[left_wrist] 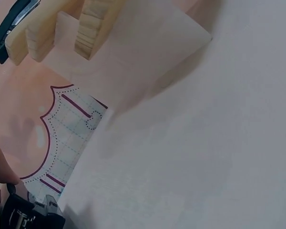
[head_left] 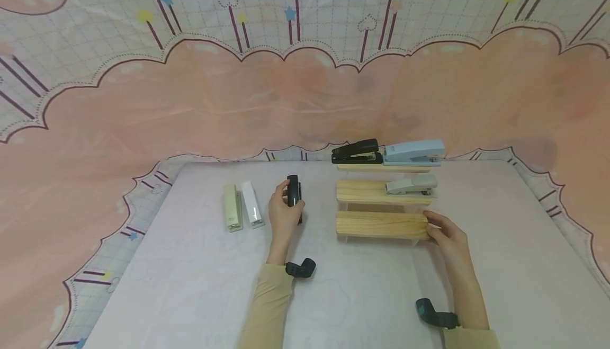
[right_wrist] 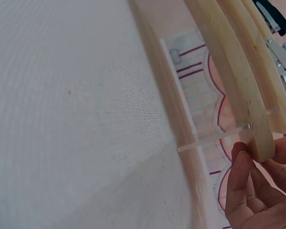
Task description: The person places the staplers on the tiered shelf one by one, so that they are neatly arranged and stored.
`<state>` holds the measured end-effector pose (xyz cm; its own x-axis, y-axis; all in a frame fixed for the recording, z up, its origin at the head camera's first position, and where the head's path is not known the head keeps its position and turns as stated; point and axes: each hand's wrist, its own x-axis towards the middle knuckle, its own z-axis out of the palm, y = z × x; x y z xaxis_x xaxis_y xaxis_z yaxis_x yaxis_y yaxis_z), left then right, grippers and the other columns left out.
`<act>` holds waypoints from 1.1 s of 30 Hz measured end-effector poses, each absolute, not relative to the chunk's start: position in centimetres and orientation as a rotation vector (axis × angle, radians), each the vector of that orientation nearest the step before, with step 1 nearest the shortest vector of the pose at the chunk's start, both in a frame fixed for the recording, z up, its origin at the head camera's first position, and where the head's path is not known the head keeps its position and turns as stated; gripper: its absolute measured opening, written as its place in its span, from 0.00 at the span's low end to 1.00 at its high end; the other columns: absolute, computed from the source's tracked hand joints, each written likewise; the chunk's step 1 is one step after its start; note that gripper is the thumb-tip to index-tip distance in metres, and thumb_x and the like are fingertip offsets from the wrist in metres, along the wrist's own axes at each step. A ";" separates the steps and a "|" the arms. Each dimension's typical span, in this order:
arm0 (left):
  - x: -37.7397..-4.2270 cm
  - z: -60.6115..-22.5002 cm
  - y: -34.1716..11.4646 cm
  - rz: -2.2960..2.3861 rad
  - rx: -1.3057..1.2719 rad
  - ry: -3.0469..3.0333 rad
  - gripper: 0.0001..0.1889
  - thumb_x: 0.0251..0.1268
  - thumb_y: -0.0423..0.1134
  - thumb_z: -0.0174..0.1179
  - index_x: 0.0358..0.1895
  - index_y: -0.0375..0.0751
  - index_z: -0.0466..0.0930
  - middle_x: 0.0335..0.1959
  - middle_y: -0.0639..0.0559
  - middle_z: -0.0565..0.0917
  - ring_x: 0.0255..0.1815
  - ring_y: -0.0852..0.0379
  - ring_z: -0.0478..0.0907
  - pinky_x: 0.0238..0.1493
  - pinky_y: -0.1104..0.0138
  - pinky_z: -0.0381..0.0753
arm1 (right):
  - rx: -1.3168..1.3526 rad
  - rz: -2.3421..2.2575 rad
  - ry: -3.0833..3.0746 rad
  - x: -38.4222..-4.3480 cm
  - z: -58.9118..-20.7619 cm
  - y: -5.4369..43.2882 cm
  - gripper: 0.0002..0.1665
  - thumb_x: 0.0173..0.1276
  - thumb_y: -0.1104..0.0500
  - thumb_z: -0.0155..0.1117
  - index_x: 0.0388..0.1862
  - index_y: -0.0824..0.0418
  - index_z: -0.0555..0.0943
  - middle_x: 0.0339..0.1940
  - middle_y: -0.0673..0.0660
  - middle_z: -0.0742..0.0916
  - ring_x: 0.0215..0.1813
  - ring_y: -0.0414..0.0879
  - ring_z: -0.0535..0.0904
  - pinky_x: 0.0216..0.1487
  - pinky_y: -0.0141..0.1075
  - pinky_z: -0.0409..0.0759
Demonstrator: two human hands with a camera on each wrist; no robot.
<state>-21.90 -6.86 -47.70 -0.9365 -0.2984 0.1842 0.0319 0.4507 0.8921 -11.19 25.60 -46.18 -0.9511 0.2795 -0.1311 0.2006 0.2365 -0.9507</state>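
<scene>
My left hand [head_left: 285, 219] holds a black stapler [head_left: 293, 191] by its sides, lengthwise away from me, left of a three-step wooden rack. In the left wrist view only part of that black stapler [left_wrist: 24, 210] and some fingertips show at the lower left corner. At the rack's right end, my right hand [head_left: 451, 240] pinches the end of the lowest wooden step [head_left: 381, 225]. The right wrist view shows the thumb and fingers of this hand [right_wrist: 260, 200] on both sides of the board. Nothing stands on the lowest step.
On the top step sit another black stapler [head_left: 353, 151] and a light blue stapler [head_left: 413, 152]. A grey-green stapler [head_left: 411, 184] rests at the middle step's right. A pale green stapler [head_left: 232, 208] and a white stapler [head_left: 252, 205] lie on the white table [head_left: 190, 285], left of my left hand.
</scene>
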 end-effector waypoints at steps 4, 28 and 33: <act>-21.8 -47.3 -6.9 -1.489 0.202 -2.383 0.33 0.48 0.28 0.65 0.63 0.44 0.74 0.49 0.38 0.80 0.42 0.45 0.76 0.36 0.66 0.71 | -0.439 1.851 -2.398 -11.1 -46.2 25.6 0.26 0.74 0.61 0.49 0.68 0.67 0.67 0.49 0.36 0.75 0.44 0.22 0.74 0.45 0.19 0.76; -21.1 -44.9 -6.7 -1.457 0.127 -2.323 0.31 0.47 0.28 0.63 0.61 0.43 0.75 0.51 0.40 0.82 0.47 0.45 0.74 0.45 0.58 0.72 | -0.390 1.862 -2.372 -11.1 -46.5 25.7 0.25 0.74 0.63 0.48 0.68 0.69 0.66 0.46 0.32 0.74 0.44 0.23 0.74 0.44 0.19 0.76; -21.0 -44.4 -6.8 -1.447 0.091 -2.312 0.31 0.47 0.27 0.62 0.60 0.43 0.75 0.50 0.40 0.82 0.46 0.46 0.74 0.43 0.61 0.70 | -0.406 1.846 -2.384 -11.2 -46.5 25.7 0.25 0.74 0.63 0.48 0.68 0.68 0.67 0.48 0.35 0.74 0.44 0.23 0.74 0.44 0.19 0.76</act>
